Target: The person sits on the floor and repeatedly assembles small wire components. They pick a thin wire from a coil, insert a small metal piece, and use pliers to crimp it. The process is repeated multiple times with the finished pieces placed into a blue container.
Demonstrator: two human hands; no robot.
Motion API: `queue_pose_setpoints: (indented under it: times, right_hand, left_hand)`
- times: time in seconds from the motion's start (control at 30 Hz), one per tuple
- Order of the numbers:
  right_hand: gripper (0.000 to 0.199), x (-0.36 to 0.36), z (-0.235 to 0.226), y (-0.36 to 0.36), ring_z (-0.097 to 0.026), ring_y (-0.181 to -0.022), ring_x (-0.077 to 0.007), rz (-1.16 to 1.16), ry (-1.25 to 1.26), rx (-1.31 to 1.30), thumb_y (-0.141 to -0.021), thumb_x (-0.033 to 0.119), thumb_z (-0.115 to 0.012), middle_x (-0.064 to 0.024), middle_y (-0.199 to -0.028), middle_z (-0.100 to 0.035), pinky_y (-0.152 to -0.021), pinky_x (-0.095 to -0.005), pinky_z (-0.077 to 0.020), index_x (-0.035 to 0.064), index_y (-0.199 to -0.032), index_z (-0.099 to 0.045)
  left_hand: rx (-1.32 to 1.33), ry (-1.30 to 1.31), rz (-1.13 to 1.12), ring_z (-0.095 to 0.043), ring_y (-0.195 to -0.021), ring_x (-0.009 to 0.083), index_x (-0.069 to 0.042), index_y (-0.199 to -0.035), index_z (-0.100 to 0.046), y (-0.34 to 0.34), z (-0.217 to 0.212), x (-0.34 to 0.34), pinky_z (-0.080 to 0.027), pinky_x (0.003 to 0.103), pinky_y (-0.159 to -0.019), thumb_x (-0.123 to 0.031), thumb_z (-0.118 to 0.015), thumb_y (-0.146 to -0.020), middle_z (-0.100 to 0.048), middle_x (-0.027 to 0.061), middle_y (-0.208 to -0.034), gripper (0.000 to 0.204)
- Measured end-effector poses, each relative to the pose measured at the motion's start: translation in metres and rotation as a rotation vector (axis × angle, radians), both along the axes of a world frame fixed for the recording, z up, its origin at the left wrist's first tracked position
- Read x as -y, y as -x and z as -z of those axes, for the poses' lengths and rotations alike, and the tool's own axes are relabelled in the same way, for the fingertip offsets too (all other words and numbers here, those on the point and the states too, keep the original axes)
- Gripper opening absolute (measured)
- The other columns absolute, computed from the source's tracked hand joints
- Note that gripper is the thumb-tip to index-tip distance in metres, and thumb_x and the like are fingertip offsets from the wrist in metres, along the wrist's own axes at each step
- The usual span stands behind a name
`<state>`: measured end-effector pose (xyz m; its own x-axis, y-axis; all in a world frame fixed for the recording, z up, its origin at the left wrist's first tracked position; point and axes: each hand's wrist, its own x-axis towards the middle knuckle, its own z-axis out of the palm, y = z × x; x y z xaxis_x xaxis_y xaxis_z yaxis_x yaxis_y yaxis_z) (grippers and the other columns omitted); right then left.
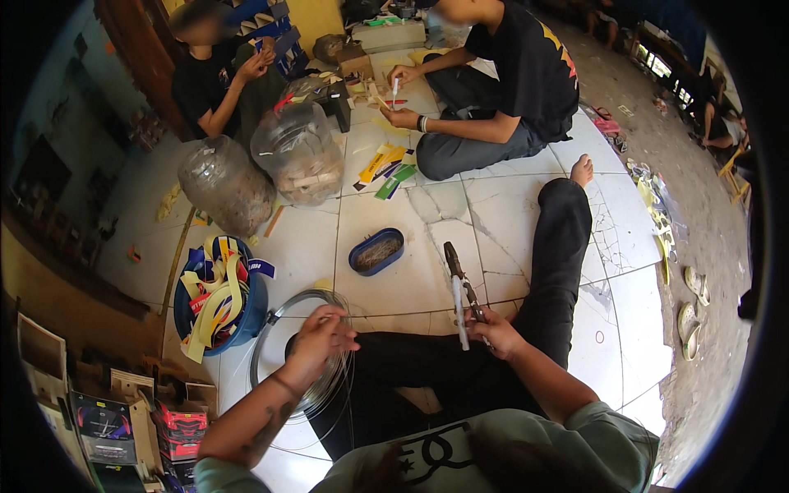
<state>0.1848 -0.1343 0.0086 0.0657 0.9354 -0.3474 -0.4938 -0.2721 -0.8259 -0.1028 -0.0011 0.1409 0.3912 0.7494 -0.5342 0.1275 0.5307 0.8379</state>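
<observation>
My right hand [491, 330] is closed around the handles of a pair of pliers [460, 287]. The tool's dark jaws point away from me, and a pale handle stands off to its left side. Over a loose coil of thin metal wire [261, 349], my left hand [323, 335] hangs with bent fingers spread apart. I make out nothing in them, though a thin wire there could be too fine to see. Beyond both hands sits a small blue oval tray [376, 251] with many thin, short brownish pieces in it.
A blue bucket [248, 316] full of coloured strips stands left of the coil. Two large clear plastic containers [223, 185] are farther back. Two people [526, 82] sit across from me, near coloured strips [385, 168]. My outstretched leg [560, 255] borders the right.
</observation>
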Motion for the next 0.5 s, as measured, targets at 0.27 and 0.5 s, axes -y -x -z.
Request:
queue_pose_setpoints:
  times: [0.27, 0.5]
  right_hand:
    - [0.017, 0.012, -0.045, -0.006, -0.052, -0.097, -0.0194, 0.058, -0.019, 0.154, -0.069, -0.003, -0.051, -0.0104, -0.104, -0.052, -0.073, -0.0269, -0.0421, 0.0066, -0.082, -0.051]
    - [0.031, -0.004, -0.059, -0.007, -0.051, -0.084, -0.0142, -0.165, 0.129, 0.506, -0.063, -0.005, -0.049, -0.004, -0.087, -0.05, -0.075, -0.0258, -0.0401, 0.0052, -0.092, -0.053]
  left_hand:
    - [0.216, 0.127, 0.341, -0.032, -0.043, 0.0055, -0.008, -0.103, -0.048, -0.073, 0.073, -0.018, -0.034, 0.021, -0.045, -0.016, -0.036, -0.091, -0.053, 0.0064, -0.07, 0.018]
    - [0.254, 0.091, 0.281, -0.028, -0.04, 0.0052, -0.007, -0.104, -0.047, -0.088, 0.088, -0.012, -0.03, 0.02, -0.043, -0.017, -0.035, -0.092, -0.053, 0.0074, -0.066, 0.019]
